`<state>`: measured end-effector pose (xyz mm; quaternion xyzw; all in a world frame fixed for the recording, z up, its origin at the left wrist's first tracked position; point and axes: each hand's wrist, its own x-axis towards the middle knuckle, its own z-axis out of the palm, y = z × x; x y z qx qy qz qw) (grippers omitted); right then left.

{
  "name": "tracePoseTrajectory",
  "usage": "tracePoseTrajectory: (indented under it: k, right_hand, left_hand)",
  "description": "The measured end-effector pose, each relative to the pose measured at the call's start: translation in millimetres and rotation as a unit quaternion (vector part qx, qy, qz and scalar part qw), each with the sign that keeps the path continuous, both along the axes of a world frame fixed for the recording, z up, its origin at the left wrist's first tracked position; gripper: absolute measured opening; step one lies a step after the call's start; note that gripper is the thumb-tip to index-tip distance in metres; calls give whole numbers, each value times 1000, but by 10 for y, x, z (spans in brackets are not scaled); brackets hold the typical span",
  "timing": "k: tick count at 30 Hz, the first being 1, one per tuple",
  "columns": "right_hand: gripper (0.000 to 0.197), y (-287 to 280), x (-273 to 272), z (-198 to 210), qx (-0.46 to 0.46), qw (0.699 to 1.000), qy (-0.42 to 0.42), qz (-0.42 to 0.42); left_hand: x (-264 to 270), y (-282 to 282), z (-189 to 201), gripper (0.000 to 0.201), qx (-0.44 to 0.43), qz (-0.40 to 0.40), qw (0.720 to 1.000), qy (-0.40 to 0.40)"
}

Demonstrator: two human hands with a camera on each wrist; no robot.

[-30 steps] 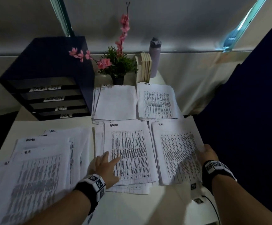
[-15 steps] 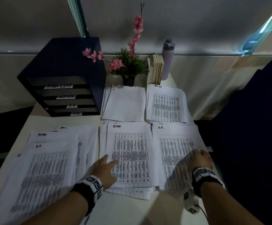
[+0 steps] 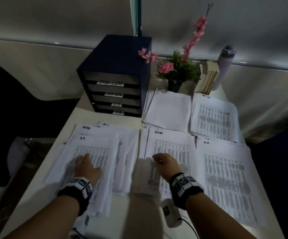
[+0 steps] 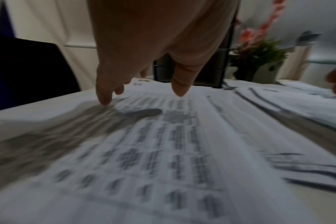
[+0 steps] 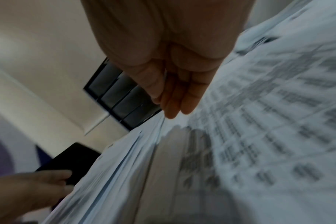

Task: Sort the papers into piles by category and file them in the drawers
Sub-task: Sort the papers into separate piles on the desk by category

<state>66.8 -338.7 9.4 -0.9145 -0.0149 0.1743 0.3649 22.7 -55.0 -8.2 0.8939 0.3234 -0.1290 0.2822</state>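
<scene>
My left hand (image 3: 87, 168) lies flat, fingers straight, on the loose unsorted white paper heap (image 3: 95, 152) at the tabletop's left edge; my right hand (image 3: 165, 163) hovers relaxed, holding nothing, over the ADMIN-headed printed pile (image 3: 170, 145). The dark blue four-drawer labelled organiser (image 3: 115, 80) sits at the far-left corner, its contents not visible.

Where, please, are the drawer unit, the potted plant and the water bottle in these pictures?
drawer unit (image 3: 117, 54), head view, on its dark top panel.
potted plant (image 3: 179, 69), head view, on its green leaves.
water bottle (image 3: 225, 66), head view, on its pale body below the lid.
</scene>
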Motion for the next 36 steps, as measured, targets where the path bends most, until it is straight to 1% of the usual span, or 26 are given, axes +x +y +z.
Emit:
tracePoseTrajectory:
  k: [2, 4, 6, 9, 11, 13, 14, 15, 16, 17, 18, 19, 20, 21, 22, 23, 25, 27, 30, 32, 33, 34, 35, 36]
  right_hand:
    - [29, 330, -77, -7, 22, 998, 37, 42]
    - [29, 577, -132, -63, 30, 995, 71, 57]
    - [30, 763, -159, -107, 36, 993, 103, 55]
    - [29, 981, -160, -168, 12, 990, 119, 72]
    - [28, 1093, -153, -183, -10, 990, 120, 67]
    - [25, 1177, -130, -218, -17, 991, 122, 51]
    - [23, 1212, -117, -239, -20, 990, 129, 44]
    - [22, 1241, -109, -253, -25, 989, 137, 39]
    - [22, 1269, -105, -262, -30, 989, 144, 33]
    - [24, 1290, -104, -268, -26, 989, 146, 16]
    - [25, 1305, -103, -261, -19, 989, 145, -8]
    - [26, 1313, -96, -252, -15, 991, 131, -31]
    - [25, 1316, -84, -244, -21, 993, 108, -51]
    - [22, 1306, -71, -226, -27, 994, 86, -67]
    - [18, 1291, -51, -212, -31, 994, 70, -82]
    - [15, 1267, -30, -203, -34, 993, 59, -98]
    - [14, 1197, 15, -213, -37, 990, 43, -129]
    - [10, 1122, 52, -221, -49, 988, 33, -146]
    - [13, 1011, 82, -238, -83, 987, 42, -130]
    - [14, 956, 71, -253, -76, 987, 55, -132]
    - [14, 934, 57, -266, -65, 986, 62, -143]
    - [12, 912, 41, -280, -54, 984, 63, -155]
    - [10, 893, 29, -289, -43, 983, 61, -167]
    - [9, 876, 13, -290, -28, 982, 55, -178]
  left_hand:
    - [-96, 338, -53, 84, 4, 58, 998, 11]
    - [-204, 627, -138, 87, 26, 78, 995, 53]
    - [-304, 856, -202, 92, 16, 86, 992, 90]
    - [-400, 1064, -263, 112, -1, 54, 992, 111]
    - [-420, 1101, -277, 124, 0, 24, 994, 103]
    - [-433, 1060, -297, 128, -10, -8, 995, 96]
    - [-448, 1018, -322, 125, -17, -34, 995, 93]
    - [-461, 969, -345, 117, -37, -62, 994, 82]
    - [-465, 923, -378, 105, -72, -71, 993, 66]
    - [-466, 880, -378, 88, -111, -71, 990, 46]
    - [-464, 843, -369, 69, -123, -74, 989, 26]
    - [-443, 821, -341, 50, -104, -74, 992, 10]
    - [-402, 822, -310, 35, -55, -74, 996, 11]
    - [-360, 844, -278, 29, -15, -62, 998, 12]
    - [-325, 891, -267, 29, 6, -44, 999, 18]
    - [-296, 926, -232, 35, 4, -24, 999, 23]
    - [-242, 993, -215, 58, -14, -5, 999, 34]
    - [-202, 1033, -232, 79, -12, -18, 999, 40]
    - [-126, 1046, -224, 102, -39, -9, 998, 48]
    - [-86, 1034, -197, 113, -56, -13, 998, 38]
    - [-74, 1025, -181, 114, -56, -21, 998, 31]
    - [-66, 1025, -171, 108, -60, -23, 998, 20]
    - [-59, 1026, -170, 97, -76, -8, 997, 6]
    - [-49, 1027, -163, 81, -101, 14, 995, -14]
